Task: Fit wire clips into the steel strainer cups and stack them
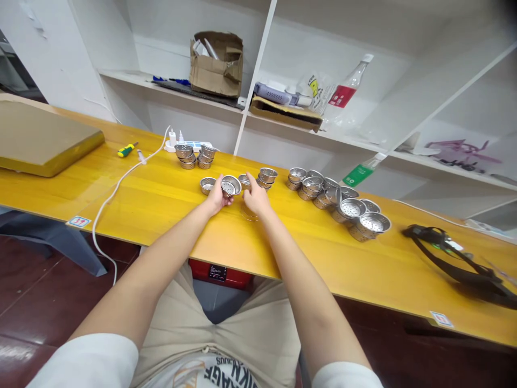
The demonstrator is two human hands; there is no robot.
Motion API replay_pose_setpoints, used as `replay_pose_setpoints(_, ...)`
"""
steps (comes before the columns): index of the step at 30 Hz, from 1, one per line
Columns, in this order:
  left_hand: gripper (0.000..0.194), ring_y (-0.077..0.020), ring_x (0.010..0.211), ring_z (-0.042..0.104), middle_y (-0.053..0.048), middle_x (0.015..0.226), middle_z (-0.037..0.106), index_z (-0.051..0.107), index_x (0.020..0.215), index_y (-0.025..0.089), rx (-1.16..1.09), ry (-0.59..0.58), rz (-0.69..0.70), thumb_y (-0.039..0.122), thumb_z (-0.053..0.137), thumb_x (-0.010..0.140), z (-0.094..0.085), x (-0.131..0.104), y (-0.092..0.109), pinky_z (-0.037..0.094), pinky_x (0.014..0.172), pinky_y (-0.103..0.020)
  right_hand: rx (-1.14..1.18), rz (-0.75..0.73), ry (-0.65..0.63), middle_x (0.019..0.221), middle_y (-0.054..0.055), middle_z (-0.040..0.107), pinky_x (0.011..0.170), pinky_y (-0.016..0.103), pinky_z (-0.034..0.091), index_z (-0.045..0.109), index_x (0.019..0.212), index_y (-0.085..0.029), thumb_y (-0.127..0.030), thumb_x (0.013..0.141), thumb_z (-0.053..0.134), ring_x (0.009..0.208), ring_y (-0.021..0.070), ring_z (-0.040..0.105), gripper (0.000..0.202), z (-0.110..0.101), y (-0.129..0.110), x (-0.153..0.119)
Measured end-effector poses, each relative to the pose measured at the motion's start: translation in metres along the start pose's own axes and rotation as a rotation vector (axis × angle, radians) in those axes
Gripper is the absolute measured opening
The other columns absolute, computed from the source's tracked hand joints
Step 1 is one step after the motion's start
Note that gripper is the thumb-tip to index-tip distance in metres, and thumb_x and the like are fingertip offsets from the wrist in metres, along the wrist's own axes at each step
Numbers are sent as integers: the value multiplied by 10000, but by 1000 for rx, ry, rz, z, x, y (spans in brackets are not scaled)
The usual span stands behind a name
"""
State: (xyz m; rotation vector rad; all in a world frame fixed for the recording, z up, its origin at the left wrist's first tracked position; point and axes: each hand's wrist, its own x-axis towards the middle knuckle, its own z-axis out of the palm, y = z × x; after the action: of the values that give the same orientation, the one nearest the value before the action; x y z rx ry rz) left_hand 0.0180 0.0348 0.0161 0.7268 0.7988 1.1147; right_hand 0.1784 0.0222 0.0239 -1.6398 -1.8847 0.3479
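My left hand [217,200] is closed around a perforated metal strainer cup [231,186], tilted so that its holed bottom shows. Just right of it is my right hand [255,198], fingers curled and index finger pointing forward; what its fingertips hold, if anything, is hidden. Below those fingertips a thin wire ring [249,216] shows faintly against the table. Another strainer cup [207,185] sits left of my left hand. Partly behind my right hand is a further cup [243,180], and beside it a small stack of cups [267,177].
Stacked strainer cups [188,155] stand at the back left by a white power strip [194,145]. Several more cups [351,207] fill the right side, near black straps [456,258]. A screwdriver [127,150], white cable [117,188] and large board [44,137] lie left. Shelves [169,89] rise behind.
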Motion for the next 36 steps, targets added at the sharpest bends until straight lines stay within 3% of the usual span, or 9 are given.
replay_pose_setpoints(3, 614, -145, 391, 523, -76, 624, 681, 635, 867, 166, 53, -27, -13, 686, 350, 1028, 1, -3, 0, 313, 361, -231, -318, 72, -85, 1220, 183, 763, 967, 463, 555, 417, 1638, -248, -245, 959, 549, 1104, 339, 739, 692, -4, 4, 14)
replay_pose_setpoints(6, 629, -139, 390, 518, -91, 644, 699, 643, 866, 157, 64, -33, -6, 703, 370, 1016, 1, -5, 0, 320, 363, -230, -414, 90, -125, 1298, 200, 740, 984, 464, 549, 477, 1604, -255, -267, 991, 519, 1174, 351, 723, 614, 1, 6, 20)
replay_pose_setpoints(17, 656, -149, 384, 518, -89, 612, 684, 667, 912, 144, 44, -32, -35, 681, 311, 1037, 0, -4, 1, 317, 362, -235, -332, 142, -129, 1393, 154, 714, 1053, 405, 516, 614, 1499, -253, -323, 1026, 480, 1281, 312, 678, 497, 8, 14, 32)
replay_pose_setpoints(22, 655, -147, 387, 516, -100, 623, 692, 661, 897, 148, 42, -33, -36, 675, 300, 1044, 0, -5, 2, 318, 367, -231, -359, 122, 2, 1251, 144, 763, 953, 399, 556, 553, 1507, -253, -328, 1033, 489, 1139, 299, 726, 484, 4, 11, 26)
replay_pose_setpoints(25, 649, -144, 391, 517, -105, 640, 702, 670, 917, 146, 44, -35, -29, 674, 315, 1043, 0, -5, 2, 321, 373, -228, -405, 75, 49, 1196, 129, 770, 913, 383, 560, 626, 1387, -241, -318, 1039, 490, 1082, 290, 731, 382, 3, 9, 22)
replay_pose_setpoints(29, 663, -148, 387, 517, -96, 634, 698, 686, 987, 139, 52, -35, -40, 695, 328, 1031, -1, -4, 2, 314, 368, -230, -463, 47, 44, 1249, 120, 745, 906, 371, 556, 700, 1231, -234, -300, 1043, 484, 1095, 282, 719, 293, 5, 8, 21)
replay_pose_setpoints(36, 646, -145, 383, 520, -95, 627, 693, 652, 884, 159, 53, -39, -42, 727, 370, 1006, 0, -2, 1, 310, 359, -231, -466, 67, 15, 1290, 129, 717, 943, 347, 535, 683, 1241, -221, -283, 1073, 446, 1138, 262, 695, 297, 7, 10, 25)
